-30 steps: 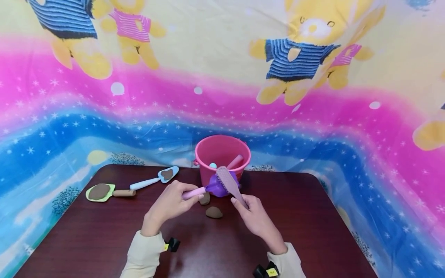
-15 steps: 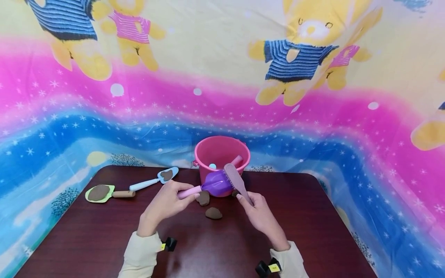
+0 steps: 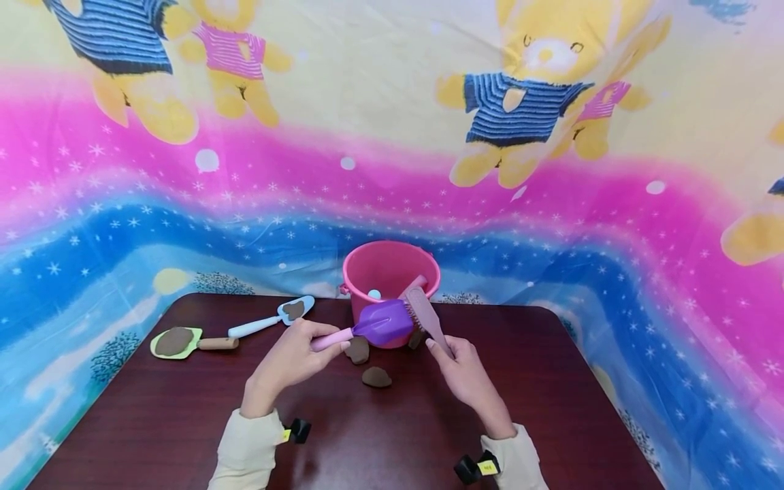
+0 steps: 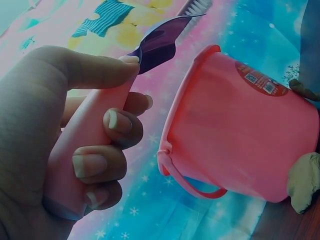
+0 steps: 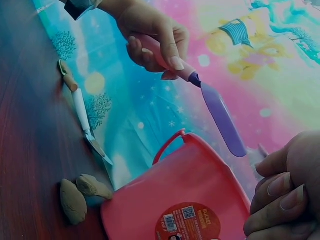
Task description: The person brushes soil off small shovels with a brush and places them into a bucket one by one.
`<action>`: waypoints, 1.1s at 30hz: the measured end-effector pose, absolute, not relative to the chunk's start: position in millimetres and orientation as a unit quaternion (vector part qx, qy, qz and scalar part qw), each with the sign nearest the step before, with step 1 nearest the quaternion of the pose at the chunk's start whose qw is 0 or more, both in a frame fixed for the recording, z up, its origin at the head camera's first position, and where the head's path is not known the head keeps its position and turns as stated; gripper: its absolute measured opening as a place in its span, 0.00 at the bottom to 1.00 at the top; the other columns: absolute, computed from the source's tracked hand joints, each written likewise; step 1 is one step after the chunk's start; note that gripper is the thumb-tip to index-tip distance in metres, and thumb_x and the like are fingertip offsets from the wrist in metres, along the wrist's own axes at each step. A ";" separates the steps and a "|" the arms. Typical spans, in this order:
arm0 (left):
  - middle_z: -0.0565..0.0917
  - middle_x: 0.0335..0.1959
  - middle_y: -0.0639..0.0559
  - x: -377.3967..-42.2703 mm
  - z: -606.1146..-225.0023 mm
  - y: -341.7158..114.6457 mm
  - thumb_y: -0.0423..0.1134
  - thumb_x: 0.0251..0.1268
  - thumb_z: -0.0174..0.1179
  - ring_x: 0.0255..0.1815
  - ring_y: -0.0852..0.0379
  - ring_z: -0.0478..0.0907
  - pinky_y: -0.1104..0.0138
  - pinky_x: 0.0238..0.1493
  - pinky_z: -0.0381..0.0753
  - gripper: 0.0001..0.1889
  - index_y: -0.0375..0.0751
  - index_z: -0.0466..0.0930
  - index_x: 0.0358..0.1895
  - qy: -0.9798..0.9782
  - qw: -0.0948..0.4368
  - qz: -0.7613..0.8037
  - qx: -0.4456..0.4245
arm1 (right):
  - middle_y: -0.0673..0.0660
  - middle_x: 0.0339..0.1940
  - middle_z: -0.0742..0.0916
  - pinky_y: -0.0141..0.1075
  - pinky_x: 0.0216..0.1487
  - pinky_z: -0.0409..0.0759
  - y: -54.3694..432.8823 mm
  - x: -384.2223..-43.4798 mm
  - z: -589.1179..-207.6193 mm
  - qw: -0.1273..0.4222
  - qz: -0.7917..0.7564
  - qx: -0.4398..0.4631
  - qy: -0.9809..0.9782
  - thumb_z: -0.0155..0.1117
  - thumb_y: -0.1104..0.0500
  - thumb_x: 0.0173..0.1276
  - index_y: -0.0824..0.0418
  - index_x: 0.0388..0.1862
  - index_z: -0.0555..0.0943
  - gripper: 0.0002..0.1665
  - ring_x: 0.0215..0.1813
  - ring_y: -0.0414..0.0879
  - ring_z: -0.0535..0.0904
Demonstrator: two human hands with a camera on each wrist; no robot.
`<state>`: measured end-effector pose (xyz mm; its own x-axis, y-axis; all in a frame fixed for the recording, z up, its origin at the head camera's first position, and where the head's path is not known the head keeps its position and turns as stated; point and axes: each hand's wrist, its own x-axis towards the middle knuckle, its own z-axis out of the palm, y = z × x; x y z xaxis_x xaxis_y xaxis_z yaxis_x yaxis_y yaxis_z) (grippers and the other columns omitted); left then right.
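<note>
My left hand point(image 3: 290, 364) grips the pink handle of a toy shovel with a purple blade point(image 3: 384, 322); in the left wrist view the fingers point(image 4: 90, 165) curl round that handle. My right hand point(image 3: 468, 374) holds a mauve brush point(image 3: 424, 312) by its handle, bristles facing left, close to the blade's tip. Whether they touch I cannot tell. No clump shows on the blade. Both tools are in front of and above the pink bucket point(image 3: 361, 262). In the right wrist view the brush is mostly hidden behind the right hand point(image 5: 295, 190).
Inside the bucket lie a pink-handled thing and a pale blue one. Brown clay-like lumps point(image 3: 376, 377) lie before it. At the left are a green shovel point(image 3: 197, 340) and a light blue trowel point(image 3: 254, 325), each bearing a brown lump. A printed cloth point(image 3: 294, 238) hangs behind the table.
The brush has shifted right, from over the purple blade to its tip, uncovering the blade. The shovel has moved slightly left and its blade has turned to show more of its face.
</note>
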<state>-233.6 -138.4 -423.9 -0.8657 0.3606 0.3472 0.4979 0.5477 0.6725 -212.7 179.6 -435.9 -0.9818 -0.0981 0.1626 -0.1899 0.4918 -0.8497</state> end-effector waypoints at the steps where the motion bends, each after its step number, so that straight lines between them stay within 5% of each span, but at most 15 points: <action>1: 0.85 0.29 0.66 -233.5 -423.8 -138.5 0.45 0.63 0.71 0.29 0.62 0.78 0.66 0.36 0.79 0.10 0.52 0.91 0.47 -0.875 0.083 -0.409 -0.244 | 0.50 0.15 0.67 0.31 0.19 0.57 180.0 -212.9 -435.8 0.046 0.497 0.081 -0.863 0.58 0.50 0.79 0.62 0.25 0.73 0.23 0.16 0.38 0.59; 17: 0.84 0.27 0.67 -237.1 -428.6 -132.9 0.46 0.64 0.70 0.28 0.62 0.77 0.66 0.36 0.79 0.09 0.51 0.91 0.45 -0.886 0.067 -0.391 -0.240 | 0.49 0.15 0.66 0.30 0.19 0.57 168.3 -202.8 -428.5 0.050 0.495 0.089 -0.863 0.59 0.52 0.78 0.60 0.25 0.75 0.20 0.17 0.39 0.59; 33: 0.85 0.26 0.66 -239.2 -432.4 -119.0 0.49 0.65 0.69 0.24 0.64 0.77 0.68 0.33 0.80 0.10 0.52 0.90 0.44 -0.885 0.061 -0.377 -0.265 | 0.46 0.15 0.66 0.29 0.21 0.59 142.5 -190.1 -429.9 -0.003 0.474 0.156 -0.867 0.59 0.48 0.78 0.60 0.22 0.72 0.25 0.19 0.35 0.60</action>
